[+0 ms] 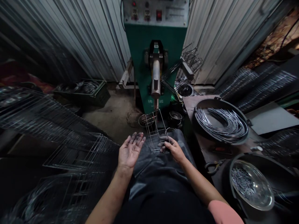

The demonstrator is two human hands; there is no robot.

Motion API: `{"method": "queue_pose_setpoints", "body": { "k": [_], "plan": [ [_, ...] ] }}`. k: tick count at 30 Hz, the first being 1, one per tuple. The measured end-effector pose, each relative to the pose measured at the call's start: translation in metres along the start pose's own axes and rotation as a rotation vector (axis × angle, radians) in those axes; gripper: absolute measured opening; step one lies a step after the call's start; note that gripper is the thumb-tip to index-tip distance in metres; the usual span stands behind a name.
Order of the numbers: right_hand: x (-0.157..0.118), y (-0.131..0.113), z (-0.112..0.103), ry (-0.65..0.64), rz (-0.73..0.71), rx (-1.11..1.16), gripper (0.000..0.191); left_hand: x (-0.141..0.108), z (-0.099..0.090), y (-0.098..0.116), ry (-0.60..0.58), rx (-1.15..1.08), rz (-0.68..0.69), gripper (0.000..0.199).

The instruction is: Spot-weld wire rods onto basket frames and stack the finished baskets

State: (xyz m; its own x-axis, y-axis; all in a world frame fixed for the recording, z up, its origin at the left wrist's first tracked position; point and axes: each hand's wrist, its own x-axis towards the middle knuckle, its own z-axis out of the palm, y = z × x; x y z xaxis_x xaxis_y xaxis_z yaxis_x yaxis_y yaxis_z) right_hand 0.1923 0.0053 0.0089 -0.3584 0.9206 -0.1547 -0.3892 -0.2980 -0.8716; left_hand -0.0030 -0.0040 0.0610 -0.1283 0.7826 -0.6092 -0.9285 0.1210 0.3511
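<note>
My left hand (132, 150) is palm up with its fingers apart and nothing in it, left of a small wire frame (153, 134). My right hand (171, 147) pinches the right side of that frame, which stands out over the dark apron (158, 180) on my lap. The frame's far end reaches the lower tip of the metal electrode arm (156, 77) on the green machine (140, 46); whether they touch I cannot tell.
On the right table are a round tray (244, 119) of bent wires and a steel bowl (263, 189) of short pieces. Wire racks (81, 152) are stacked at left. A green crate (99, 93) stands on the floor behind.
</note>
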Motion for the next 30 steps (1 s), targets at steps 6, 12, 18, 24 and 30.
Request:
{"method": "queue_pose_setpoints", "body": {
  "k": [6,12,18,24,30],
  "plan": [
    [0.0011,-0.0007,0.0009,0.007,0.008,-0.001,0.034,-0.0026,0.0021,0.0023,0.001,-0.015,-0.001,0.027],
    [0.0025,0.0007,0.0010,-0.005,0.014,-0.022,0.032,-0.0046,0.0022,0.0003,-0.050,0.074,0.062,0.022],
    [0.0023,0.0028,0.0006,-0.005,0.020,-0.039,0.031,-0.0015,-0.0018,-0.0032,-0.108,0.154,0.121,0.028],
    [0.0031,0.0040,0.0010,-0.002,0.035,-0.035,0.032,-0.0003,-0.0005,-0.0045,-0.098,0.191,0.118,0.033],
    [0.0016,0.0015,0.0034,0.015,0.036,-0.034,0.033,0.0011,0.0006,-0.0070,-0.069,0.216,0.140,0.041]
  ]
}}
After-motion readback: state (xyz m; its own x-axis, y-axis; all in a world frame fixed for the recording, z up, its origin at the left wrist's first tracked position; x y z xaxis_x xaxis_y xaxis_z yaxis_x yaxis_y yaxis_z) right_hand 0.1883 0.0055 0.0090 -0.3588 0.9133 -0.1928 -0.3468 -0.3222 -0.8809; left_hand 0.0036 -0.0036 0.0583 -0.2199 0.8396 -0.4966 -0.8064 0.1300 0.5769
